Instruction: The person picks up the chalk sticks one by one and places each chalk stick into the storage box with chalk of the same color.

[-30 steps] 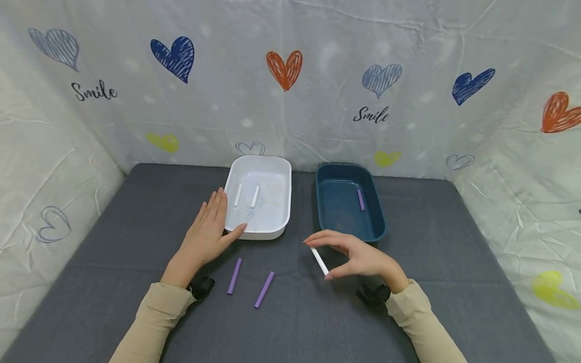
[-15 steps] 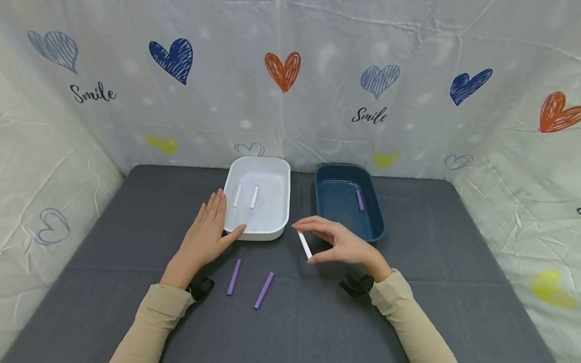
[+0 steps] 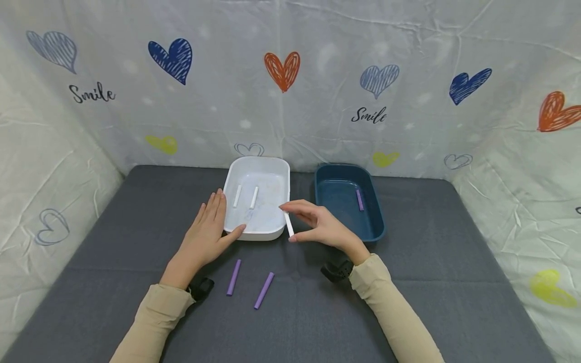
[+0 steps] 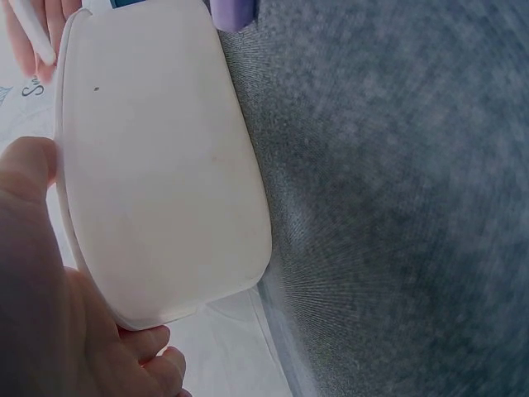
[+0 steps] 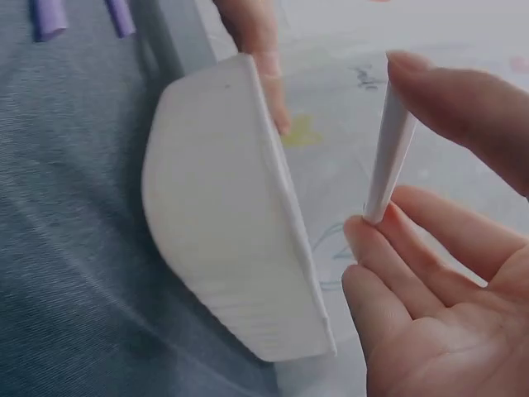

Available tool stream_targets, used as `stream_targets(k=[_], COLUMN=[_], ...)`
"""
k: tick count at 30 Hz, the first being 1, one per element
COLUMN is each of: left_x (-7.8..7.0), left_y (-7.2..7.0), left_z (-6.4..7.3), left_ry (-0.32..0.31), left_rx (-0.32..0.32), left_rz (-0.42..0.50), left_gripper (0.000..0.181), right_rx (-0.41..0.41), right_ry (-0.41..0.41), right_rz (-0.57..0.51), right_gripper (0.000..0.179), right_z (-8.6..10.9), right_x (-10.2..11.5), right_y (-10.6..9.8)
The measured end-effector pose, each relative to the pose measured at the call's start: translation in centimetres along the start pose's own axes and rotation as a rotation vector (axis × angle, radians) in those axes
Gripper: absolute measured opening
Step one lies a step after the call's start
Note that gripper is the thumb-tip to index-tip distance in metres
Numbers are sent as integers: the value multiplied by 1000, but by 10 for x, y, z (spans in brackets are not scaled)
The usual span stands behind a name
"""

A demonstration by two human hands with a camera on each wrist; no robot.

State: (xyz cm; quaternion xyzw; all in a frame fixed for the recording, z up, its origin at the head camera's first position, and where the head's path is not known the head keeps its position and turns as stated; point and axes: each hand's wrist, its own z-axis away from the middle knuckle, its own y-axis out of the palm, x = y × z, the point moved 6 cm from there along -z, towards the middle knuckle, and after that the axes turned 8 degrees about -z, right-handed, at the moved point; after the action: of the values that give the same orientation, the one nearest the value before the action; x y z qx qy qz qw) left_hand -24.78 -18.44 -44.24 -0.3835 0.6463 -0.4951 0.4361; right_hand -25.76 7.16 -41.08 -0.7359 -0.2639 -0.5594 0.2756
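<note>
My right hand [image 3: 320,224] pinches a white chalk stick [image 3: 288,225] lengthwise between thumb and fingertips, at the right rim of the white tray [image 3: 258,235]. In the right wrist view the chalk [image 5: 390,153] is held by its two ends, beside the tray wall [image 5: 219,182]. My left hand [image 3: 201,237] lies with straight fingers along the tray's left side, its thumb [image 4: 29,165] at the near rim. Two white chalk sticks, one being this chalk stick [image 3: 254,197], lie in the tray. Two purple chalk sticks, one this purple chalk [image 3: 264,290], lie on the cloth in front.
A dark blue tray [image 3: 349,233] stands right of the white one, with a purple chalk stick [image 3: 360,200] inside. Grey cloth [image 3: 436,302] covers the table. Behind it hangs a white curtain [image 3: 317,30] printed with hearts.
My right hand has carried the white chalk leftward and away from me, from in front of the blue tray to the white tray's right rim. The left hand has stayed put.
</note>
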Motion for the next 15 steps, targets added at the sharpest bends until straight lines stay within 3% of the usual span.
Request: stream_targets(k=[8,15], left_x=[1,1], left_y=[1,0], left_z=[-1,-1], left_ry=[-9,-15], left_rx=[3,9], left_rz=[-3,-3], left_gripper=[100,101], right_rx=[-95,-154], right_ry=[92,193], right_rz=[-38,-8], right_gripper=[64,64], right_z=[-23,-40], right_x=[-5,-8], right_y=[-9,-11])
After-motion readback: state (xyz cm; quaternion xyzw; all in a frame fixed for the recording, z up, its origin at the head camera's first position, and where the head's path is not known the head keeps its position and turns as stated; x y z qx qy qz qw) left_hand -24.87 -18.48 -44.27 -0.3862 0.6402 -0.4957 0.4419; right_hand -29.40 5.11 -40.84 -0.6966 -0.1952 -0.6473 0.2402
